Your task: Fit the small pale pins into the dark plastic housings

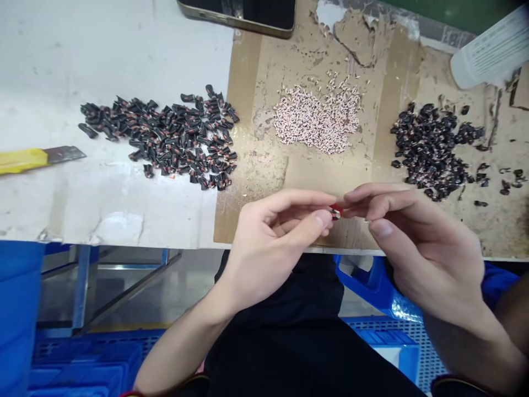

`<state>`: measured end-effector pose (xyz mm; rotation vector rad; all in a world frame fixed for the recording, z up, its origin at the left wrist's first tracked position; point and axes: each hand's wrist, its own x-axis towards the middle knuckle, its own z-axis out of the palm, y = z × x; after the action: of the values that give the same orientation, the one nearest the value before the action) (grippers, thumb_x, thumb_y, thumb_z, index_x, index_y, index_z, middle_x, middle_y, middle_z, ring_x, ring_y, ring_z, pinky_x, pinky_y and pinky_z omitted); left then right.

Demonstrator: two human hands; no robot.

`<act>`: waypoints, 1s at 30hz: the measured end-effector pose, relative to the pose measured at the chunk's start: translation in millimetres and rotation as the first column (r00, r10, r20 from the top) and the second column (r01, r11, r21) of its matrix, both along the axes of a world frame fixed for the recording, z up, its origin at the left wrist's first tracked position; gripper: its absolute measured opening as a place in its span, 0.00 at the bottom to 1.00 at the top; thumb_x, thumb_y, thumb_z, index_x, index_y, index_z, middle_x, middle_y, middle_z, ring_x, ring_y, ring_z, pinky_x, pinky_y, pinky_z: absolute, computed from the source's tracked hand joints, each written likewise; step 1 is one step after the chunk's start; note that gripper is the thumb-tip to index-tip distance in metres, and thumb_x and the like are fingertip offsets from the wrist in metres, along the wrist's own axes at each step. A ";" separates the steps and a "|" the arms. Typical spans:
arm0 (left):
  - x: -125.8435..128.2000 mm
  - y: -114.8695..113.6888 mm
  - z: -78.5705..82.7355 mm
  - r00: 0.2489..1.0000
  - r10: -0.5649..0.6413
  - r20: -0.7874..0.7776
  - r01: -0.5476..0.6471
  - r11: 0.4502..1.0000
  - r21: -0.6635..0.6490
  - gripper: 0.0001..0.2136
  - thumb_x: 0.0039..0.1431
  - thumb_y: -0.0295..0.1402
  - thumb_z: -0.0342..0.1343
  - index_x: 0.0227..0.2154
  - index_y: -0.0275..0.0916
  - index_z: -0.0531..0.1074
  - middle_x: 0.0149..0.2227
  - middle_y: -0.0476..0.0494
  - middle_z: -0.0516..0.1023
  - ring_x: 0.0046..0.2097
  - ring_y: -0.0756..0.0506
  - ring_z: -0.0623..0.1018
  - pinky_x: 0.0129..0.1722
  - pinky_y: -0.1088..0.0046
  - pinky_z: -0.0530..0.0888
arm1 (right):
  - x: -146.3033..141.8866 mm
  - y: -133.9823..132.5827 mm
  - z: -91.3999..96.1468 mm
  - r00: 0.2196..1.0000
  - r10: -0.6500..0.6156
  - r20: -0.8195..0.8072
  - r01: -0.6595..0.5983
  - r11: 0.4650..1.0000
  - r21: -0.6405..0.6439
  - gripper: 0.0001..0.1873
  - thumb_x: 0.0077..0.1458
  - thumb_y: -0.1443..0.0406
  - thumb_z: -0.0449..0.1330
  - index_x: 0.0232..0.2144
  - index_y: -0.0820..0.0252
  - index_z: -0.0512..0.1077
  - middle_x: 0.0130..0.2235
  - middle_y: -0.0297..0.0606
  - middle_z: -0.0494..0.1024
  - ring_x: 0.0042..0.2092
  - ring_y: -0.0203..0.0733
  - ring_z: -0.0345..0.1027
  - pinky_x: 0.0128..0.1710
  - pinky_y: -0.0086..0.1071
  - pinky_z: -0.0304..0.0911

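Observation:
My left hand [273, 242] and my right hand [417, 242] meet over the table's front edge. Their fingertips pinch one small red and black part [335, 212] between them, thumbs and forefingers closed on it. A pile of several black sleeved parts [165, 138] lies to the far left on the white tabletop. A heap of tiny pale pink pieces [316, 118] lies straight ahead on the brown cardboard [264, 182]. Another pile of small black pieces [433, 146] sits to the right, just beyond my right hand.
A yellow-handled utility knife [37, 158] lies at the left edge of the table. A dark phone or tray [243, 14] rests at the back. A white ribbed bottle [490, 52] lies at the back right. Blue plastic crates [61, 364] stand under the table.

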<state>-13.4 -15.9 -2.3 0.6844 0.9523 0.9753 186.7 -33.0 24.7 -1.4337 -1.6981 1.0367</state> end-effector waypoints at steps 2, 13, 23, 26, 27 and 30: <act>5.0 1.2 -1.7 0.991 -0.031 0.132 0.041 0.996 -0.075 0.03 0.60 0.28 0.70 0.36 0.43 0.85 0.33 0.54 0.86 0.34 0.55 0.84 0.38 0.86 0.81 | -5.0 -2.2 2.9 0.992 -0.032 -0.125 0.024 0.997 -0.068 0.05 0.68 0.69 0.60 0.40 0.53 0.74 0.51 0.36 0.81 0.51 0.38 0.78 0.53 0.32 0.76; 8.5 0.6 -2.3 0.966 -0.037 0.257 0.078 0.985 -0.153 0.04 0.58 0.26 0.72 0.34 0.41 0.85 0.31 0.53 0.86 0.32 0.55 0.84 0.37 0.85 0.82 | -10.8 -0.4 1.5 0.987 -0.080 -0.137 0.068 0.994 -0.090 0.03 0.67 0.65 0.63 0.37 0.52 0.76 0.47 0.37 0.83 0.49 0.39 0.79 0.48 0.29 0.78; 7.2 1.9 2.2 0.997 -0.039 0.073 0.047 0.993 -0.105 0.04 0.57 0.25 0.70 0.33 0.41 0.84 0.30 0.49 0.86 0.31 0.48 0.86 0.36 0.74 0.86 | -5.3 1.7 2.2 0.997 0.016 -0.079 -0.021 0.998 -0.063 0.03 0.66 0.67 0.63 0.39 0.53 0.75 0.48 0.41 0.84 0.51 0.47 0.81 0.46 0.35 0.81; 5.9 3.3 6.2 0.996 -0.045 0.083 0.053 0.993 -0.105 0.05 0.55 0.25 0.72 0.33 0.41 0.84 0.29 0.51 0.85 0.31 0.49 0.86 0.36 0.76 0.85 | -7.2 3.5 4.3 0.995 0.010 -0.098 -0.015 0.998 -0.059 0.05 0.65 0.69 0.64 0.38 0.53 0.76 0.46 0.39 0.85 0.49 0.44 0.82 0.45 0.32 0.81; 5.5 3.4 7.9 0.995 -0.046 0.087 0.054 0.994 -0.100 0.05 0.55 0.25 0.73 0.33 0.41 0.84 0.28 0.51 0.85 0.30 0.49 0.86 0.36 0.77 0.85 | -7.9 3.9 4.7 0.994 0.001 -0.106 -0.007 0.998 -0.060 0.05 0.64 0.70 0.64 0.38 0.54 0.77 0.46 0.39 0.85 0.49 0.44 0.82 0.45 0.31 0.81; 4.9 2.8 13.6 0.996 -0.033 0.085 0.040 0.996 -0.082 0.06 0.55 0.24 0.72 0.32 0.41 0.83 0.28 0.51 0.85 0.30 0.50 0.85 0.35 0.78 0.85 | -8.2 6.1 4.6 0.985 -0.038 -0.171 0.023 0.996 -0.087 0.06 0.61 0.71 0.67 0.37 0.54 0.79 0.45 0.38 0.86 0.46 0.43 0.83 0.43 0.30 0.81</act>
<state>-8.4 -13.0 11.3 0.5842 0.8993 0.9199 178.5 -26.9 29.3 -1.3756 -1.5207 1.1929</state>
